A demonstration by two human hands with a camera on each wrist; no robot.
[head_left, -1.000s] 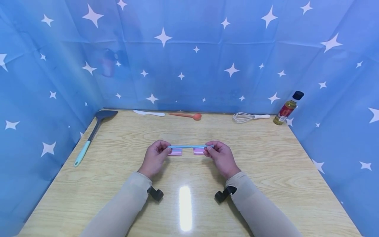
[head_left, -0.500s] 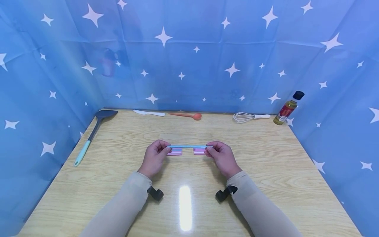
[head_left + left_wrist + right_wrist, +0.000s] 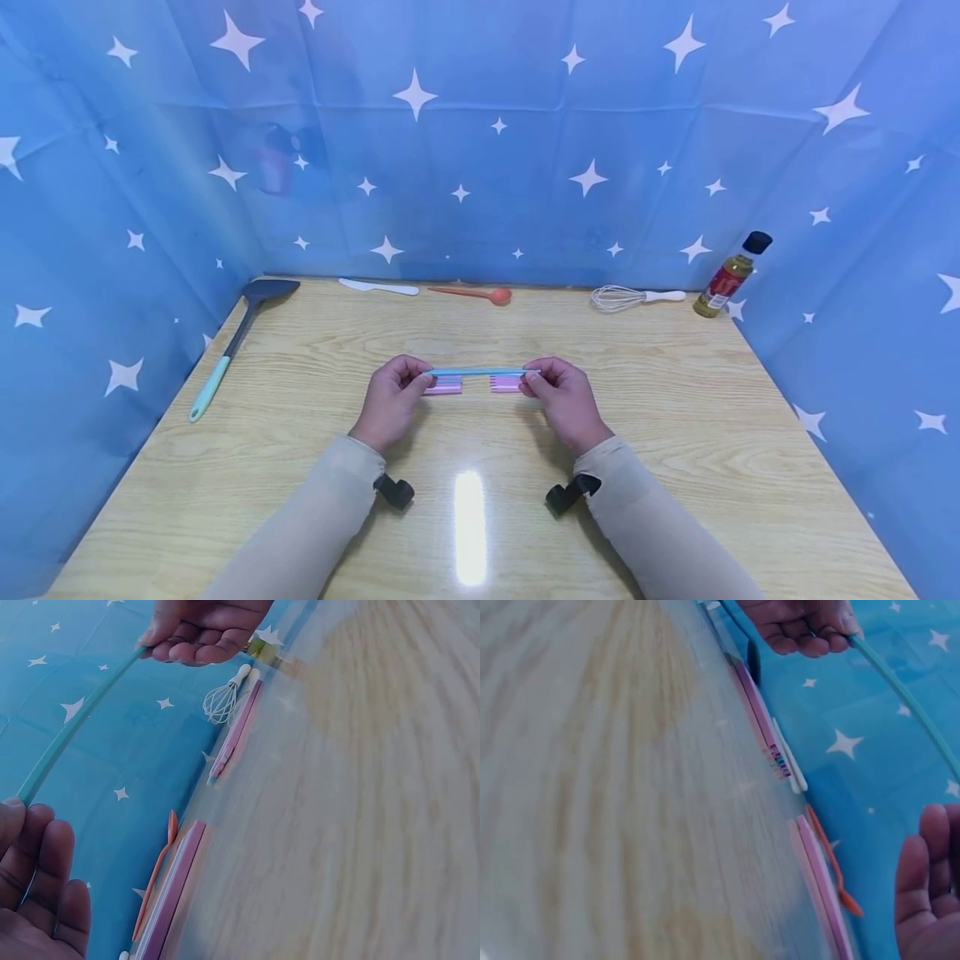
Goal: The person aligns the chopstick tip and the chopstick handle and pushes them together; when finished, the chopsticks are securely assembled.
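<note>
A thin light-blue straw (image 3: 478,372) is stretched level between the two hands, above the table. The left hand (image 3: 392,402) pinches its left end between thumb and forefinger, and the right hand (image 3: 564,403) pinches its right end likewise. In the left wrist view the straw (image 3: 79,724) bows slightly along its length, with the other fingers loosely bent beside it. Just below the straw, two rows of pink and purple straws lie on the table: the left row (image 3: 447,387) and the right row (image 3: 505,384). A gap separates these rows, and the hands partly hide their outer ends.
Along the back edge of the wooden table (image 3: 480,333) lie a white knife (image 3: 378,287), an orange spoon (image 3: 498,296) and a whisk (image 3: 617,298). A dark spatula (image 3: 237,340) lies at the left edge. An oil bottle (image 3: 723,285) stands at the back right corner.
Both hands keep holding the blue straw in almost the same place. The right hand has shifted very slightly to the right.
</note>
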